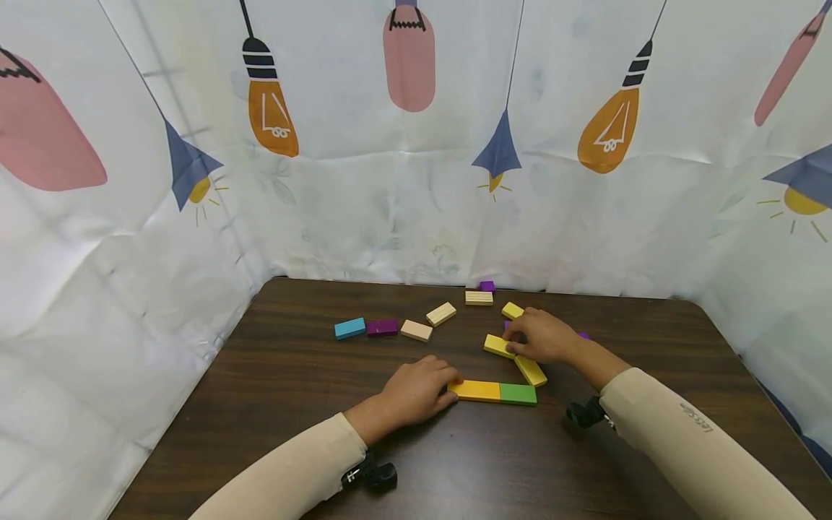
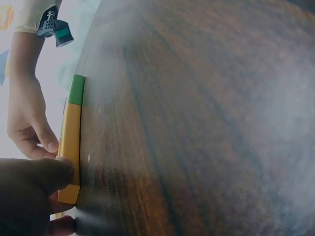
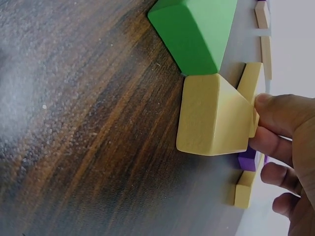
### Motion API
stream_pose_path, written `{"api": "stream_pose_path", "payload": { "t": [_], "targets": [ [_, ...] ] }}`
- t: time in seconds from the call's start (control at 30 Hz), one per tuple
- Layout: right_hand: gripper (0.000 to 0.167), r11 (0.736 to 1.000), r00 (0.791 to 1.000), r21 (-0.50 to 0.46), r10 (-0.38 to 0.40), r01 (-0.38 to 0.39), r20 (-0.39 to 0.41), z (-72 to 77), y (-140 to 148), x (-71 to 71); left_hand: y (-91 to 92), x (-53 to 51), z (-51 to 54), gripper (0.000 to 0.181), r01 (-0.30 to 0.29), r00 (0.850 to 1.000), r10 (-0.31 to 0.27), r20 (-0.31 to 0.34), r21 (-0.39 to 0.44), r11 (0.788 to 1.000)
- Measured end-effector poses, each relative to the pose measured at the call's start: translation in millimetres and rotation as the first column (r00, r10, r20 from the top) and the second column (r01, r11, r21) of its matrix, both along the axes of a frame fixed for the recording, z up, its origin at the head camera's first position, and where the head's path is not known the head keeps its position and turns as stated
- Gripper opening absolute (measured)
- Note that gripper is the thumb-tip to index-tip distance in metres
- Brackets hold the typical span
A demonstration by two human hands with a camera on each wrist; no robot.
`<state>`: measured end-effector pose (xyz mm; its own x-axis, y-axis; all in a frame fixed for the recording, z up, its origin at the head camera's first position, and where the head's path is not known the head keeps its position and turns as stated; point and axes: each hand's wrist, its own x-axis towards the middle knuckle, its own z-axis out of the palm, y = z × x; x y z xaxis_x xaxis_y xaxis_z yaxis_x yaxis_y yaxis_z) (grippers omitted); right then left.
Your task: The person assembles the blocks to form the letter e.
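An orange block [image 1: 477,391] and a green block [image 1: 518,394] lie end to end in a row on the table. At the row's left end my left hand [image 1: 416,391] holds the orange block, thumb in front and fingers behind and on top. Farther back my right hand [image 1: 542,335] pinches the right end of a yellow block [image 1: 497,345] between thumb and index finger. Another yellow block [image 1: 531,371] slants between that one and the green block, touching the green block's corner in the right wrist view. A purple block [image 3: 248,160] is partly hidden behind the right hand's fingers.
Behind the left hand lie a blue block [image 1: 349,328], a dark purple block [image 1: 381,328] and pale wooden blocks [image 1: 416,331]. A yellow block [image 1: 512,310] is beyond the right hand. At the table's back edge, a purple block [image 1: 487,286] sits near the printed curtain [image 1: 364,217].
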<state>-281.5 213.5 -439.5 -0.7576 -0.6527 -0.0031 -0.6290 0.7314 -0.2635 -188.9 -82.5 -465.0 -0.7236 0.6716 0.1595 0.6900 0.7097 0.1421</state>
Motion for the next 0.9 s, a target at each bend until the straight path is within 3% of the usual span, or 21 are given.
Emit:
{"api": "stream_pose_path", "payload": {
  "t": [0.27,0.63,0.9],
  "targets": [
    [0.020,0.997,0.997,-0.030,-0.068,0.067,-0.029,3.6,1,1.2,0.4,-0.5,1.1,0.025,-0.001,1.000,0.001,0.001,-0.008,1.000],
    [0.035,0.985,0.981,-0.013,-0.170,0.170,-0.096,10.7,13,-11.5,0.2,-0.1,0.1,0.025,-0.002,1.000,0.002,-0.002,-0.001,1.000],
    [0.034,0.977,0.975,-0.021,-0.213,0.212,-0.060,6.5,28,-25.1,1.0,-0.4,0.4,0.025,-0.004,1.000,0.004,0.010,-0.006,1.000]
  ]
}}
